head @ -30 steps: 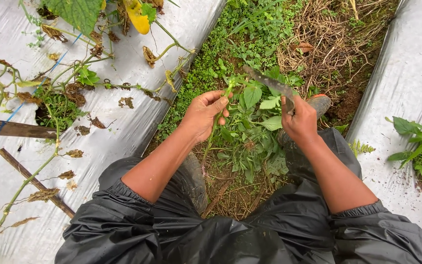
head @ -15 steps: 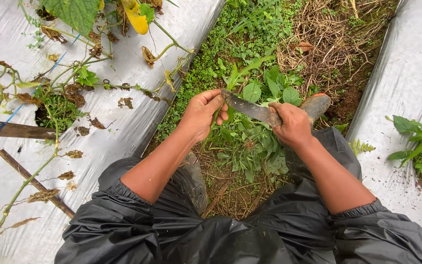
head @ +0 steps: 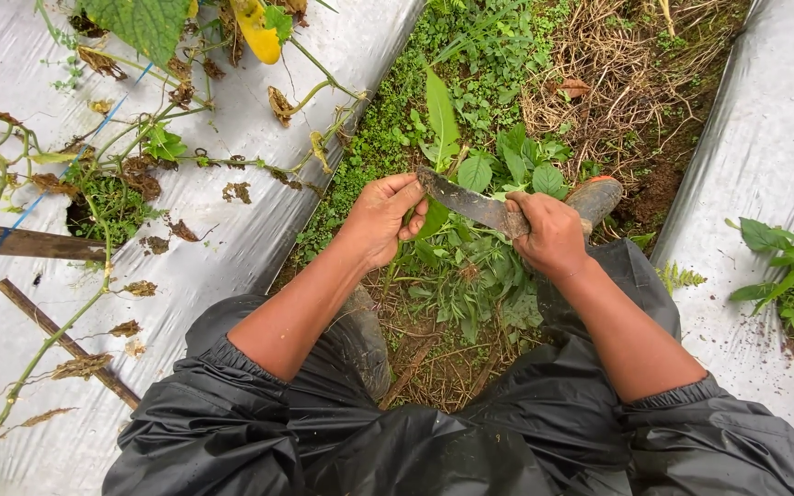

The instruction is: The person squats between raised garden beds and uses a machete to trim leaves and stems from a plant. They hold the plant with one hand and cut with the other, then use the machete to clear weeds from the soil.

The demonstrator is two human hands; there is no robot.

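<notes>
While crouched over the weedy furrow (head: 507, 55) between two beds, seen from above. Left hand (head: 380, 219) closed around the stem of a leafy weed (head: 441, 119), fingers curled tight, thumb on top, the long upright leaf rising just beyond the knuckles. Right hand (head: 551, 234) wrapped fully around the handle of a curved knife (head: 466, 199), with the dark, soil-stained blade slanting up and left across the weed, its tip touching or just beside the left thumb. More broad green leaves (head: 521, 161) just behind the blade. A muddy boot toe (head: 599, 197) right beside the right hand, on bare soil and dry straw. Another dark boot (head: 365, 335) below the left forearm. Black shiny rain trousers (head: 397, 432) filling the bottom edge. Silver plastic mulch sheeting (head: 232, 230) on the left bed, strewn with withered vines (head: 121, 138) and brown leaves; a yellow leaf (head: 255, 28) at the top. Two wooden stakes (head: 20, 241) lying across that sheeting at the left edge. Similar silver sheeting on the right bed (head: 774, 138), with a small green plant (head: 792, 276) growing through a hole. No packages, labels or signs in view.
</notes>
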